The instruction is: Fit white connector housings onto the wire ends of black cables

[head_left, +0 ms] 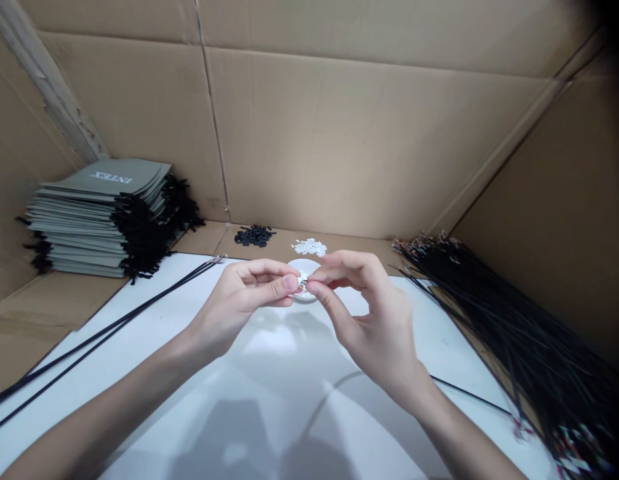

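My left hand (254,290) and my right hand (369,307) meet above the middle of the white work surface. Between their pinched fingertips is a small white connector piece with thin coloured wires (302,285); its details are too small to tell. Each hand's thumb and index finger are closed on it. Just behind the fingertips sits a round white dish (303,265), partly hidden by my hands. A black cable (469,392) runs out to the right from behind my right forearm.
Grey sheets (84,220) with black straps are stacked at the left. Small black tubes (254,235) and white pieces (310,247) lie in piles at the back. A few black cables (124,317) lie left; a large cable bundle (519,333) lies right. Cardboard walls (369,147) surround the surface.
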The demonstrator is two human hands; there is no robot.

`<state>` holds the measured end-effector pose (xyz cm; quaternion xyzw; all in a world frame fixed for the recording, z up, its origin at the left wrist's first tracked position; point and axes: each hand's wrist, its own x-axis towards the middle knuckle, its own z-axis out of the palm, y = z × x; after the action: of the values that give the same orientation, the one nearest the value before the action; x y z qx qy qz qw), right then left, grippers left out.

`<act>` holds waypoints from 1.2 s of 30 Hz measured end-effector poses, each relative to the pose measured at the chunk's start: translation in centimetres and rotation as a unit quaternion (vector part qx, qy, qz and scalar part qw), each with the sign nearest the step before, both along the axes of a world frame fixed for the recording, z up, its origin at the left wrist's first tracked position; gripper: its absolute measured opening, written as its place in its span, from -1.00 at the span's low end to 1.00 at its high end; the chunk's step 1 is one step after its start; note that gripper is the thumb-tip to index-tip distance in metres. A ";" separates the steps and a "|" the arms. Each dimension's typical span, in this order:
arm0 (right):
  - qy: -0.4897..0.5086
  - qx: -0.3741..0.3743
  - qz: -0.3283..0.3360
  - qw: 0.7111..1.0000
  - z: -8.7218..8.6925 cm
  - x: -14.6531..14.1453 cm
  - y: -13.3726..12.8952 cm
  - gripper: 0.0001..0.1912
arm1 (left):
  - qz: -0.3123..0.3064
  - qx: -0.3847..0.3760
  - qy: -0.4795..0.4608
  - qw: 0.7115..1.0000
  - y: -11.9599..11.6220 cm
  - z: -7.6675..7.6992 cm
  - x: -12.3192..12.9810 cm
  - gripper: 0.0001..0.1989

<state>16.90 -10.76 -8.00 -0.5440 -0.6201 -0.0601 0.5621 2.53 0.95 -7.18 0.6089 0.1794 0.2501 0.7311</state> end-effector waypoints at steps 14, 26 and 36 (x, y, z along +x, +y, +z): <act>-0.106 0.086 -0.021 0.990 -1.0 -0.9 0.2 -0.67 | 0.045 0.090 0.009 0.995 -1.6 1.0 -0.4 -0.89; -0.165 0.088 0.029 0.982 -1.7 -0.3 0.3 -0.66 | 0.040 0.137 0.039 0.989 -1.6 1.6 -0.8 -0.92; 0.108 -0.033 0.079 0.990 -0.4 0.3 0.8 -0.84 | -0.001 0.007 0.017 1.000 0.3 0.0 -0.3 -0.93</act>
<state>17.18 -9.99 -8.44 -0.5151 -0.5983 0.0643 0.6104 2.25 1.30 -7.19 0.6180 0.1895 0.2403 0.7241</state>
